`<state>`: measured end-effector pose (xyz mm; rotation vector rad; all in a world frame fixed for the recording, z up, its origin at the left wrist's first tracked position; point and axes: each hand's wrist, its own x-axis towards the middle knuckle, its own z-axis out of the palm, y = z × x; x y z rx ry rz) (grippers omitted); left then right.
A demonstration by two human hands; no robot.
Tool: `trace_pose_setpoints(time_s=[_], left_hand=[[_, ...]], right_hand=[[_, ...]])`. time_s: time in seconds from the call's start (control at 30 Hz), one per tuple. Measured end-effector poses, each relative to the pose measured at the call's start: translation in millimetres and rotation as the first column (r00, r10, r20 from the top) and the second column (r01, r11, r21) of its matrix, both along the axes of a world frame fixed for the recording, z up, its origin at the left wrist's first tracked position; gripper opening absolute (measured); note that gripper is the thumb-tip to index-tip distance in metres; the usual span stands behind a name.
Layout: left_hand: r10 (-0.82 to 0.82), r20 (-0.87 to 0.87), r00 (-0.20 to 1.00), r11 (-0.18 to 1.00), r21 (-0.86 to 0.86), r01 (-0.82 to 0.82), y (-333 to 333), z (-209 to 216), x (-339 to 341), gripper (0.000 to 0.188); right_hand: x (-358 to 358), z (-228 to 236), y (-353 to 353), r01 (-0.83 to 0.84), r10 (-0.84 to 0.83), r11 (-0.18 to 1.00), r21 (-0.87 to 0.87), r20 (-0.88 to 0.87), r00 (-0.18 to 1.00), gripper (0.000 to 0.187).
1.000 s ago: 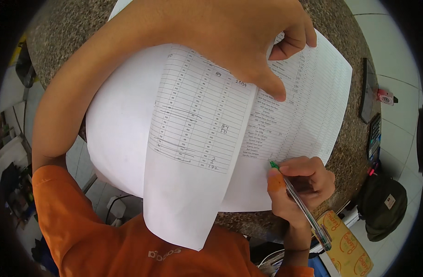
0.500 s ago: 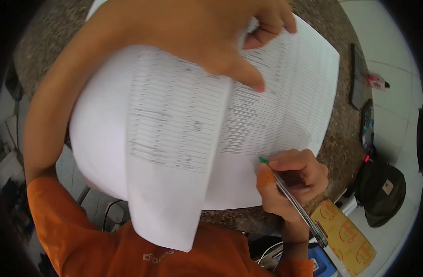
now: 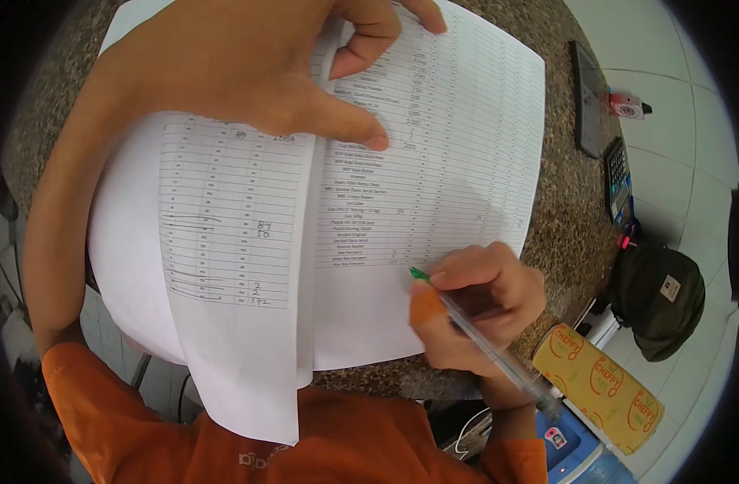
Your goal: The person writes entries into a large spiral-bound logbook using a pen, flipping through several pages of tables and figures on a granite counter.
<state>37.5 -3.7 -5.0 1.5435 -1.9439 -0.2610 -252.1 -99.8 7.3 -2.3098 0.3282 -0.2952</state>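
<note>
Several white sheets with printed tables lie before me. The right-hand sheet (image 3: 401, 315) shows a long list of rows, while a folded-over sheet (image 3: 240, 355) with handwritten figures curls toward me past the table's edge. My left hand (image 3: 256, 64) reaches across the top of both. Its thumb and fingers are spread, pressing on the paper near the fold. Between the fingertips of my right hand (image 3: 486, 302) is a clear pen (image 3: 490, 347) with a green tip. That tip is at or just over the paper, below the last printed rows; whether it touches I cannot tell.
The brown speckled tabletop (image 3: 559, 210) has a curved edge. Along its right side lie a dark flat device (image 3: 586, 101) and a calculator (image 3: 617, 177). Beyond the edge are a dark green bag (image 3: 664, 298), a yellow patterned package (image 3: 599, 379) and a blue box (image 3: 567, 448).
Sheets and both hands appear farther left in the view, and the writing looks sharper. The pen tip stays near the bottom rows; my left thumb stays by the fold.
</note>
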Motion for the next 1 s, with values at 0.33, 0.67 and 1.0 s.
trace_pose_setpoints(time_s=[0.33,0.67,1.0], left_hand=[[0.094,0.050,0.994,0.995,0.042,-0.096,5.8,-10.8,-2.3,0.045],[0.159,0.124,0.979,0.980,0.099,-0.172,18.9,-10.4,-5.0,0.046],[0.165,0.206,0.965,0.974,0.122,-0.192,22.1,-11.1,-1.1,0.046]], right_hand=[[-35.1,-2.6,-40.0,0.192,-0.168,0.950,0.248,-0.114,0.979,0.022],[-38.2,-0.9,-39.6,0.206,-0.192,0.965,0.163,-0.102,0.976,0.023],[-32.4,5.3,-41.0,0.177,-0.164,0.979,0.103,-0.122,0.979,0.024]])
